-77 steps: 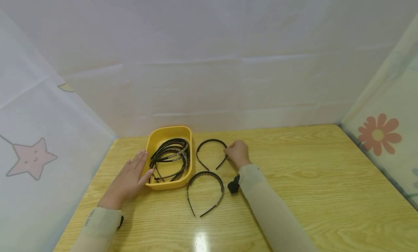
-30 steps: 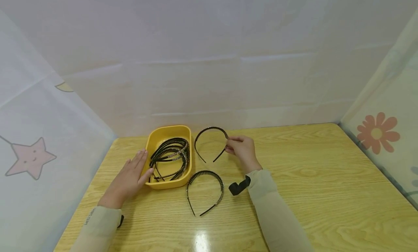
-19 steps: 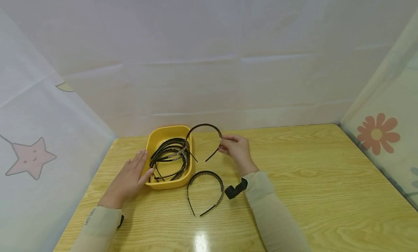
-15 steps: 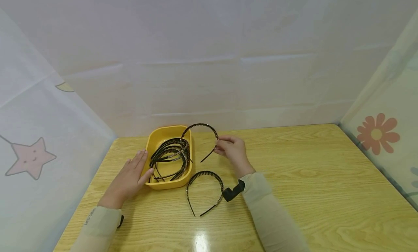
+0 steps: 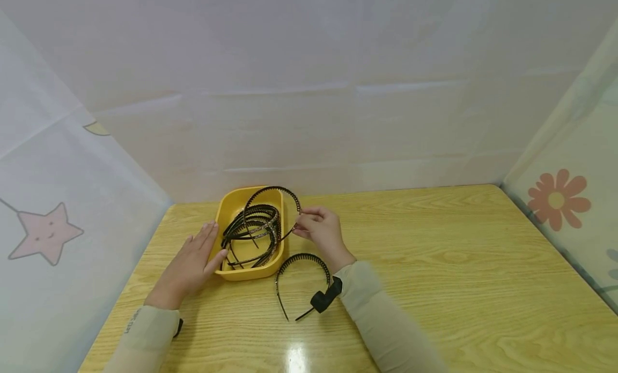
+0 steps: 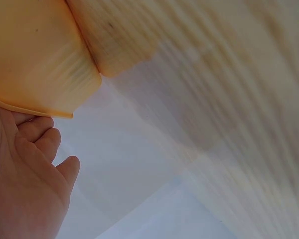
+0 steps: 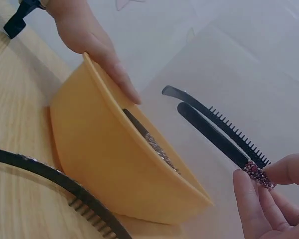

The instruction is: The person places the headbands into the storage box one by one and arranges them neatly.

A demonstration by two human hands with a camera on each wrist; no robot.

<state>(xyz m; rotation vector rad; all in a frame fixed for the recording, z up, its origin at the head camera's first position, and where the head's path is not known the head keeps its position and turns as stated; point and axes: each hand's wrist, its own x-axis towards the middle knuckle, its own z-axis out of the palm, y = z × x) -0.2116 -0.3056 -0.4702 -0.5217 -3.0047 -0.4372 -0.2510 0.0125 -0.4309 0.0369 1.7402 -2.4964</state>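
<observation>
My right hand (image 5: 323, 231) pinches a black toothed headband (image 5: 272, 188) by one side, over the right part of a yellow plastic basin (image 5: 243, 275). Glittery stones cover the pinched part, and in the right wrist view both ends of this headband point away from the fingers. Several black headbands (image 5: 260, 207), some with glitter, lie heaped inside the basin. My left hand (image 5: 185, 271) rests with straight fingers along the basin's left rim, the thumb at its front corner. From the left wrist view, these fingers (image 6: 37, 128) touch just beneath the rim.
Another toothed headband (image 5: 304, 256) lies on the wooden table (image 5: 434, 255) in front of the basin, partly covered by the black strap piece (image 5: 325, 298) on my right wrist. A pale cloth (image 5: 309, 121) hangs behind the table and along both sides.
My right hand lifted the headband from the table at the basin's right and carried it left over the basin. The left hand stays on the rim.
</observation>
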